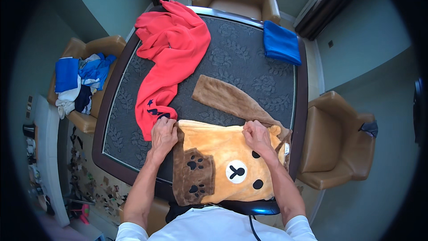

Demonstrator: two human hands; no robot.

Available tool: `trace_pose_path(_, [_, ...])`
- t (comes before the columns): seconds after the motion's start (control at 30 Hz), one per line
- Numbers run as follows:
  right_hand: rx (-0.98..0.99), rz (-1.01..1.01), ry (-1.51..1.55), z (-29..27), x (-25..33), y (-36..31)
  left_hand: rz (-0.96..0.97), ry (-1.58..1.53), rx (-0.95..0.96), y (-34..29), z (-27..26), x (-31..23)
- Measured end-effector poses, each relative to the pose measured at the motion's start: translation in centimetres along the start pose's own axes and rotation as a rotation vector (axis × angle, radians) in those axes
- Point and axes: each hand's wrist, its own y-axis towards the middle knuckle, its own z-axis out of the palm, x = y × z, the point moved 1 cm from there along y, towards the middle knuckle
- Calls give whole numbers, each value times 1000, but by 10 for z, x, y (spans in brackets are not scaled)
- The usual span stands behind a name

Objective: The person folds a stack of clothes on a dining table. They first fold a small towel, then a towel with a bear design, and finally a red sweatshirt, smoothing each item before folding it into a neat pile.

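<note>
The near end of the bear suit (223, 160) hangs over the table (249, 62) edge and drops behind the person's white shirt (214, 225), so where it stops cannot be seen. The fingertips of both hands curl into the plush, which hides how deep they go. The chair pile (78, 82) left of the table is a jumble of blue and white cloth, with single pieces hard to tell apart.

The suit lies flat at the table's near edge, in front of the person. Its tan body runs across the table from left to right, with the bear face on top, while one brown sleeve (229, 100) stretches away from the body toward the table's far left. A darker brown panel with paw prints (194, 176) sits at the body's left end.

The left hand (163, 135) presses on the suit's far left corner, fingers bent and close together, pinching the fabric edge. The right hand (257, 136) grips the far edge of the body near the sleeve's root, fingers bunched on the plush.

The red garment (171, 58) sprawls from the table's far left corner down to just beside the left hand, touching or nearly touching the suit there. The blue cloth (281, 42) lies folded at the table's far right corner, well apart from the suit. Bare table shows between sleeve and blue cloth, and at the right of the sleeve
</note>
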Motion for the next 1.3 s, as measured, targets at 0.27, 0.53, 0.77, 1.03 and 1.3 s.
trace_pose_path(0.27, [-170,-63,-305,-38,6,30,156,-63,-219,25,13,-39])
trace_pose_path(0.53, [-144,146,-38,-39,-66,35,205,-42,-43,69,52,-64])
trace_pose_path(0.77, [-46,198,163,-64,-37,34,331,47,-91,110,92,-49])
trace_pose_path(1.03, [-236,-180,-48,-100,-15,-8,491,-161,-318,83,-9,-95])
trace_pose_path(1.3, [-188,-115,-131,-39,-47,-93,345,-114,-31,-62,21,-62])
